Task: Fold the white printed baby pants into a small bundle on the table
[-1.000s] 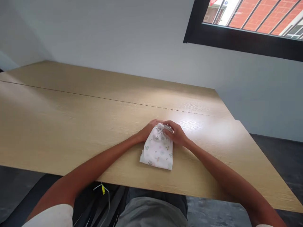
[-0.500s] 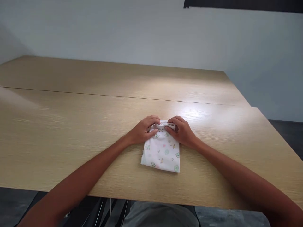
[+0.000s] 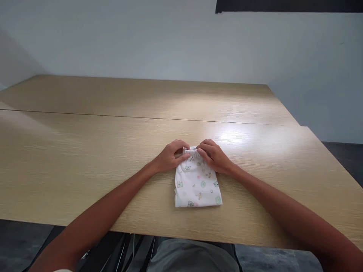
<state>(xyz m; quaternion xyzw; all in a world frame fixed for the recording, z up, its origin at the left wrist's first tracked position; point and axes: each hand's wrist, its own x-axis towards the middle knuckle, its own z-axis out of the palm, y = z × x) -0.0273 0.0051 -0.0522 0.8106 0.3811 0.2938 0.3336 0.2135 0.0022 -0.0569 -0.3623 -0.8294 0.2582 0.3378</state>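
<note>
Left hand (image 3: 171, 155) and right hand (image 3: 214, 156) are drawn narrow, each pinching one upper corner of a folded, white, soft cloth piece with small green, pink and tan prints (image 3: 197, 185). Their fingertips curl over the gathered white fabric band (image 3: 193, 152) at its top, so the ends of that band are covered and the depth of the grip cannot be told (the prints look like little animal faces, though too small to be sure). The cloth rests on a pale, wood-grained counter (image 3: 99, 151), its straight lower edge just short of the counter's near edge. Wooden surface stretches far to the left; to the right it ends at a slanting side. Most of the cloth lies nearer the body than the hands, between the two forearms. Beyond them a thin dark seam (image 3: 127, 116) crosses the wood, then comes a smooth grey wall (image 3: 141, 37). A black bar (image 3: 289, 5) is cut off at the top. Dark shapes under the counter, lower left, are hard to make out.
</note>
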